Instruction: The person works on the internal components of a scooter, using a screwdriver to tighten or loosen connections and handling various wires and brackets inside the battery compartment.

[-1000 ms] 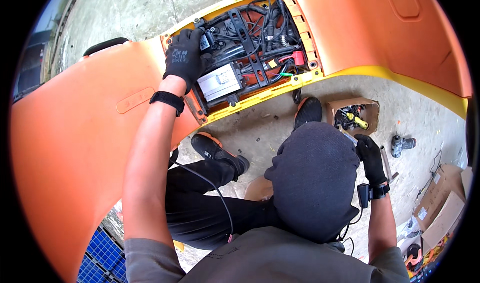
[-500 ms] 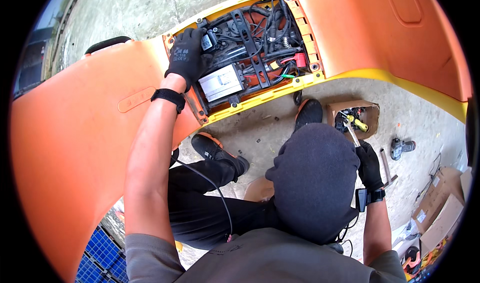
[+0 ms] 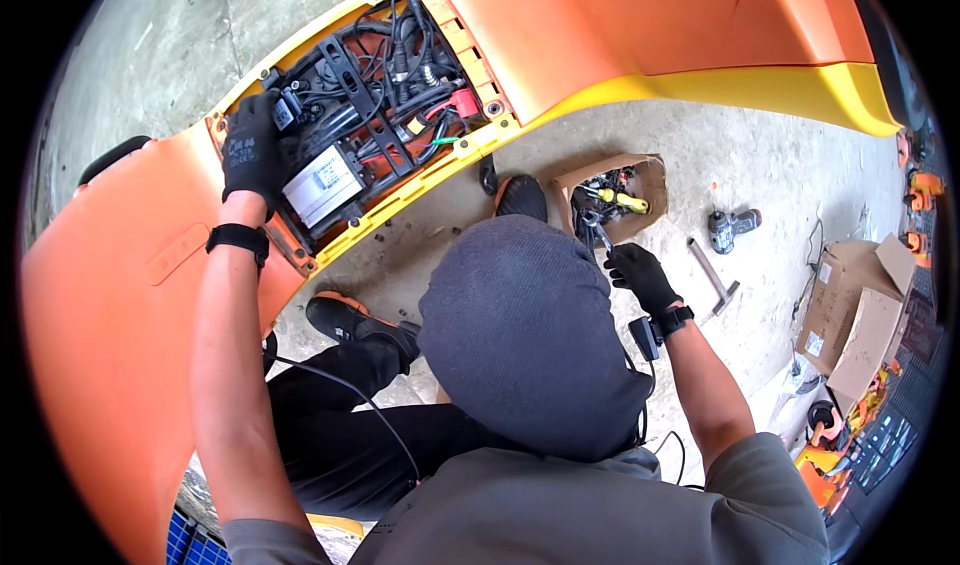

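Observation:
My left hand (image 3: 255, 155), in a black glove, reaches over the left end of an open compartment in an orange and yellow vehicle body (image 3: 110, 265). Its fingertips are hidden among the parts, near a small black unit with a pale label (image 3: 285, 113). Beside that hand lies a silver box-shaped module (image 3: 322, 185). My right hand (image 3: 642, 277), also gloved, is closed around a metal wrench (image 3: 599, 233). The wrench's head points into a cardboard box (image 3: 652, 193) of tools on the floor, where a yellow-handled tool (image 3: 625, 200) lies.
Black cables and a red connector (image 3: 464, 103) fill the compartment, with a black bracket (image 3: 365, 100) across it. On the concrete floor lie a cordless drill (image 3: 733, 229) and a hammer (image 3: 712, 275). A larger open carton (image 3: 835, 310) stands at the right.
The view has shifted, so the vehicle and box appear farther left. My right hand has drawn closer to the tool box with the wrench. My left hand stays at the compartment's left end.

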Demonstrator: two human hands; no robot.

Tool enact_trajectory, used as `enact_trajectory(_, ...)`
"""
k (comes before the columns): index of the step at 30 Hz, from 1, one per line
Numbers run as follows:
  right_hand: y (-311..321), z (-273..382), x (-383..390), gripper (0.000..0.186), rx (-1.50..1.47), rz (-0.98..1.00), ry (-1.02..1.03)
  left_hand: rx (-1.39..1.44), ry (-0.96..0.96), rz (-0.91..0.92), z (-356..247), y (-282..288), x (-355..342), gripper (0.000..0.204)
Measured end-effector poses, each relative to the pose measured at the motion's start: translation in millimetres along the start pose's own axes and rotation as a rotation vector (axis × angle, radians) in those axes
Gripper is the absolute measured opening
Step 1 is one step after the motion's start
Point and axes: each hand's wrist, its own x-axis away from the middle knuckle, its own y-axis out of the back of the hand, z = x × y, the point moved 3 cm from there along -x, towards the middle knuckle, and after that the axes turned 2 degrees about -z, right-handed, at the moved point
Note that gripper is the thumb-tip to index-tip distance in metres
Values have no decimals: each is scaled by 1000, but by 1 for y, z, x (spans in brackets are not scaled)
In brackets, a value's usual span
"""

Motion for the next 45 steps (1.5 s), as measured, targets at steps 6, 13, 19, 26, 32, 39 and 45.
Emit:
enact_trajectory(6, 2, -1, 9, 27, 13, 83, 152, 0, -14, -45, 3, -3, 1, 61)
enact_trajectory(13, 37, -6, -5, 24, 22, -48, 377, 110, 162, -11, -11, 10, 15, 66)
enact_trajectory(19, 44, 15, -2, 25, 36, -24, 428, 29, 129, 24, -3, 5, 22, 74)
enact_trajectory(26, 18, 95, 26, 28, 10, -38, 294, -106, 187, 97, -9, -1, 33, 70)
enact_trajectory(32, 9, 126, 44, 22, -74, -88, 429, -30, 199, 151, -24, 14, 40, 63)
enact_trajectory(39, -8, 150, 40, 21, 89, -93, 427, -74, 253, 187, -22, 17, 57, 62)
enact_trajectory(45, 91, 29, -55, 20, 636, -37, 700, -59, 252, 262, -42, 18, 57, 72)
